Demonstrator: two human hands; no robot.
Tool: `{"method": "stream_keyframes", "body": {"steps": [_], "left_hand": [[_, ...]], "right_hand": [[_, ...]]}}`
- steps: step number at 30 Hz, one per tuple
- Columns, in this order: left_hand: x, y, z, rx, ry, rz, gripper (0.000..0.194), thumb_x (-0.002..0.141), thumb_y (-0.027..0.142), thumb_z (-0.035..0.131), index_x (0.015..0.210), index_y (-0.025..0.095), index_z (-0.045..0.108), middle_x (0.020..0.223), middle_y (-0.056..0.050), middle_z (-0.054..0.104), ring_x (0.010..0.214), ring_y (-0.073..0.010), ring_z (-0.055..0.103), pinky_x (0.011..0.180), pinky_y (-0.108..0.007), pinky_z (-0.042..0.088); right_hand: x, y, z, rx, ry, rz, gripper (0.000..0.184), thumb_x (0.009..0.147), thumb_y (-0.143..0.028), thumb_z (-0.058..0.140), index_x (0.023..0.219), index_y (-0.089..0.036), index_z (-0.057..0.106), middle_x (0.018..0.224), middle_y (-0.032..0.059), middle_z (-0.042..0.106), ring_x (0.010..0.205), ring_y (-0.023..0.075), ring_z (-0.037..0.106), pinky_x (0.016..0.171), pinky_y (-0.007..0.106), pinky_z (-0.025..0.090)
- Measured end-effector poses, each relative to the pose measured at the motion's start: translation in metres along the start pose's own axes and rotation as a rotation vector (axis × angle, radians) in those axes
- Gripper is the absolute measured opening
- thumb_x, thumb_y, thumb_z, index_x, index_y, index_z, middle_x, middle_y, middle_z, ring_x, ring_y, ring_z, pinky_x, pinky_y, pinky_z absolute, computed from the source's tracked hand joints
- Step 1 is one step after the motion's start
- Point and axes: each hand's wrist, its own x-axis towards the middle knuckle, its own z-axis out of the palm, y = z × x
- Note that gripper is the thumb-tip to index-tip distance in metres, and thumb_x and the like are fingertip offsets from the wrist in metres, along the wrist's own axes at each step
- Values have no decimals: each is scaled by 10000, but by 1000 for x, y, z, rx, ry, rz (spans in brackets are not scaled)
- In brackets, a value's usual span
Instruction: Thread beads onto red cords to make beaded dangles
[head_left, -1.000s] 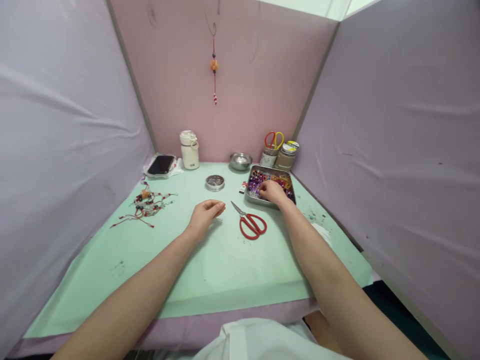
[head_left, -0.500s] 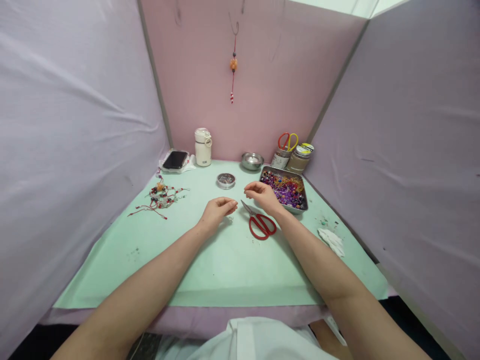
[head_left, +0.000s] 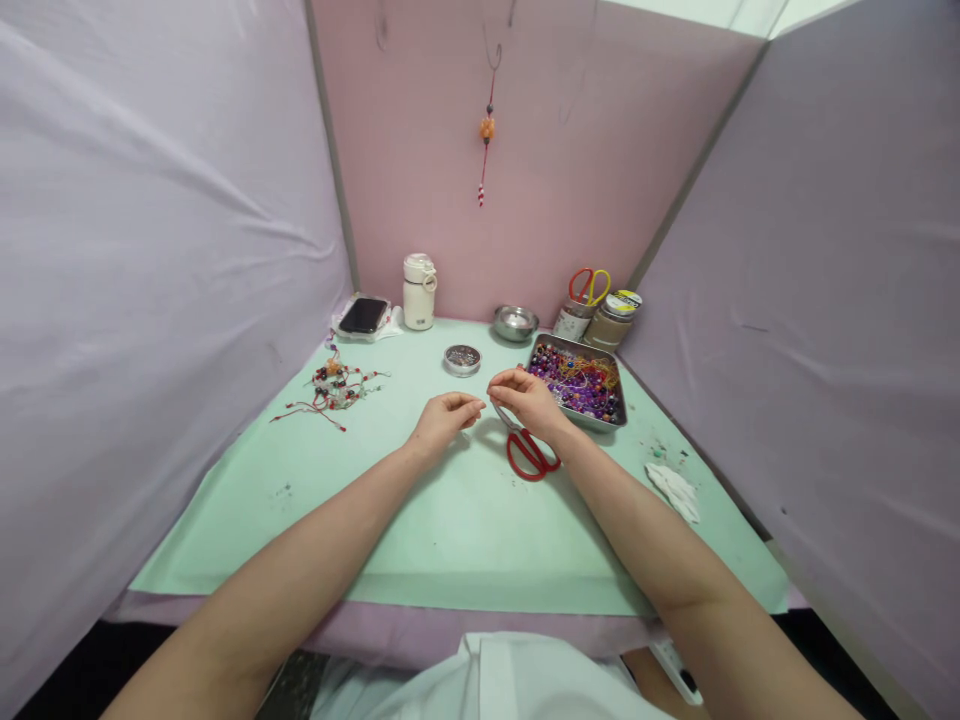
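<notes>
My left hand (head_left: pixel 448 420) is closed in a pinch over the middle of the green-covered table (head_left: pixel 420 540). Close to its right, my right hand (head_left: pixel 523 398) pinches too, with its fingertips almost meeting the left ones. Whatever lies between the fingertips is too small to make out. Red-handled scissors (head_left: pixel 527 456) rest on the table just below my right hand, which covers part of the blades. Beyond the hands stands a small round dish (head_left: pixel 462 360) of tiny dark pieces. Right of my right hand is a metal tray (head_left: pixel 621 405) heaped with purple and dark beads and threads.
Strung beads with red cords (head_left: pixel 335 390) lie at the left. Along the back stand a phone (head_left: pixel 364 316), a white bottle (head_left: pixel 419 295), a metal bowl (head_left: pixel 515 323) and jars (head_left: pixel 611 320). A beaded string (head_left: pixel 487 130) hangs above. A white cloth (head_left: pixel 673 490) lies right.
My hands have come closer together, and the right one now covers more of the scissors' blades. The whole view has shifted slightly, so the table things appear further right.
</notes>
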Motion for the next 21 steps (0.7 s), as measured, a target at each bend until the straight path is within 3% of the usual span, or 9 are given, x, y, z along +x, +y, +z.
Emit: {"method": "stream_keyframes", "body": {"steps": [9,21], "left_hand": [[0,2,1,-26,33,5,348,599,448,747,772,149,705,665,-20,597,625,-110,491,646,-274,410],[1,-2,-1,-86,-51,-45,350,602,444,756,751,133,693,660,-4,566,599,-86,450,623,-258,363]], "right_hand": [[-1,1,1,-8,-36,40,233,615,-326,753,770,-188,645,662,-26,627,617,99,540,628,255,426],[-2,2,3,231,-40,96,196,600,-235,801,754,-199,684,757,0,691,698,109,607,710,269,454]]}}
